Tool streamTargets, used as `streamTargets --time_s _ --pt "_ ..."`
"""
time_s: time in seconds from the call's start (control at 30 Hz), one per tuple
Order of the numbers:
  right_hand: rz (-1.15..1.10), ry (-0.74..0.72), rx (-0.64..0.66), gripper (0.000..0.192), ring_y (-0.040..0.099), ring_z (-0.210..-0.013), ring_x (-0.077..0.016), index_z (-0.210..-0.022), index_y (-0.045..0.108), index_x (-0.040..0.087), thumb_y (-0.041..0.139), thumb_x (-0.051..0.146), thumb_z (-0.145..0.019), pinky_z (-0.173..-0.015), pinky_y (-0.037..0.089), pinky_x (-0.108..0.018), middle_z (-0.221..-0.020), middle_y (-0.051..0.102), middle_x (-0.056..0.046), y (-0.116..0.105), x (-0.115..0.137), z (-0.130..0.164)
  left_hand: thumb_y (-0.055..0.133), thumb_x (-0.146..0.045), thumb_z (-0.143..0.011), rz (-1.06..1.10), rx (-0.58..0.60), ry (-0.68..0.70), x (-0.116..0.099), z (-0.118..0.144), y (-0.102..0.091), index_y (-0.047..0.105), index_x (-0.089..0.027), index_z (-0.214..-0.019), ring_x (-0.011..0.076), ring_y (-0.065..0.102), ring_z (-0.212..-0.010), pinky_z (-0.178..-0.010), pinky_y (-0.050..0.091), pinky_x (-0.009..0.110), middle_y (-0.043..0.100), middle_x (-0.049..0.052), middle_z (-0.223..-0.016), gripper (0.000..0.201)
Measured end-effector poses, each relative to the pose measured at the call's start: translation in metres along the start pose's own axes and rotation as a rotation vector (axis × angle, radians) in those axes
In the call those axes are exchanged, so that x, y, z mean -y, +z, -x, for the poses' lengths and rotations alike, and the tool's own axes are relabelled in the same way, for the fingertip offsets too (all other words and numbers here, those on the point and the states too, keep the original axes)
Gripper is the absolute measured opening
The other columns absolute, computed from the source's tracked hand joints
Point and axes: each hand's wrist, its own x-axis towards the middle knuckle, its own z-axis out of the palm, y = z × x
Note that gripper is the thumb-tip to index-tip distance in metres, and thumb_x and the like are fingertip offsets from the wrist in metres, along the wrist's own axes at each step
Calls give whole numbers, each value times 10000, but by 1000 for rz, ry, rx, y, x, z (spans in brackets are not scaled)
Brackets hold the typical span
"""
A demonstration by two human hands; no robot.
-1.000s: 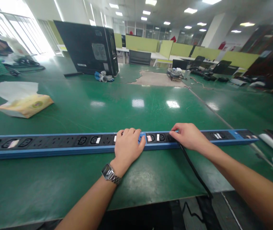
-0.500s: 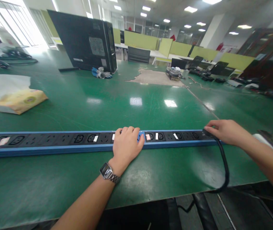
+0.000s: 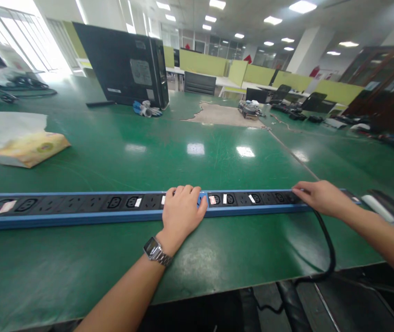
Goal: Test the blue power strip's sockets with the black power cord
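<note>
A long blue power strip point(image 3: 89, 213) with black sockets and small white labels lies across the green table. My left hand point(image 3: 184, 207), with a metal-banded watch on its wrist, is closed over the middle of the strip, fingertips at the far edge and thumb beside a blue section. Toward the strip's right end, my right hand point(image 3: 316, 197) pinches a black power plug, mostly hidden under the fingers. From it a thick black cord point(image 3: 331, 249) loops down over the table's front edge. How deep the plug sits in its socket cannot be seen.
A tissue pack point(image 3: 27, 146) is at left, and a black computer tower point(image 3: 121, 69) stands behind with grey-blue gloves point(image 3: 146, 109) at its foot. Beyond the tabletop's bare patch point(image 3: 217, 114) are chairs and partitions. Assorted items lie along the right side.
My right hand has turned and lowered slightly over the plug, which is now more covered. The cord's loop has swung a little right. My left hand stays on the strip.
</note>
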Motion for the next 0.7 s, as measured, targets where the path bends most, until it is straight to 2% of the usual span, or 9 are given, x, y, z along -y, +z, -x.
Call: streamTargets --time_s 0.13,0.2,0.27,0.33,0.4,0.47,0.53,0.6,0.7 --pt "-90 274 -441 292 574 -644 -148 -889 733 181 567 416 -837 -615 383 -293 -764 692 -70 -68 -6 6 387 -382 -929 -7 6 11 0 -1 0 674 -200 -1011 268 592 -920 -884 353 431 695 94 -939 350" --pt "-115 344 -463 328 563 -637 -135 -905 740 165 570 438 -841 -615 370 -306 -778 693 -79 -99 -4 9 385 -385 -930 -9 3 11 0 -1 0 673 -199 -1011 269 593 -924 -886 353 433 696 93 -950 353" --pt "-180 302 -344 326 569 -637 -133 -875 743 161 584 442 -830 -617 375 -302 -769 699 -74 -112 8 10 390 -384 -928 -8 2 6 0 -1 0 673 -198 -1013 271 594 -920 -881 354 435 696 91 -947 350" --pt "-240 201 -188 308 572 -616 -137 -823 739 172 590 442 -818 -600 383 -285 -730 699 -52 -105 32 9 396 -380 -925 -3 0 5 0 -1 0 676 -196 -1012 273 595 -915 -878 354 436 695 90 -938 346" --pt "-252 88 -72 305 566 -589 -140 -775 728 185 563 437 -823 -573 382 -270 -686 686 -31 -82 67 7 400 -378 -925 2 -11 7 0 0 0 679 -195 -1008 273 593 -915 -877 353 435 692 91 -927 345" --pt "-228 -28 -21 319 586 -632 -150 -761 717 192 511 420 -846 -591 391 -258 -703 690 -25 -56 103 3 402 -380 -925 5 -23 8 0 0 1 682 -194 -1003 270 591 -912 -870 355 432 688 91 -918 344" --pt "-200 -85 19 321 599 -663 -153 -777 717 191 476 385 -864 -604 387 -249 -727 698 -31 -32 133 -2 407 -381 -924 7 -28 5 1 1 1 684 -196 -998 268 589 -906 -861 357 428 687 90 -912 341" --pt "-181 -104 50 317 608 -683 -152 -799 724 188 464 354 -872 -616 383 -245 -754 708 -37 -16 151 -10 412 -376 -924 10 -30 1 1 1 1 684 -200 -998 266 588 -909 -863 357 426 687 86 -912 332" --pt "-161 -96 89 309 614 -688 -153 -829 733 183 472 343 -873 -616 377 -246 -770 714 -44 -4 159 -21 416 -372 -924 14 -26 -1 1 2 0 682 -202 -995 265 589 -915 -866 357 427 687 80 -912 324"
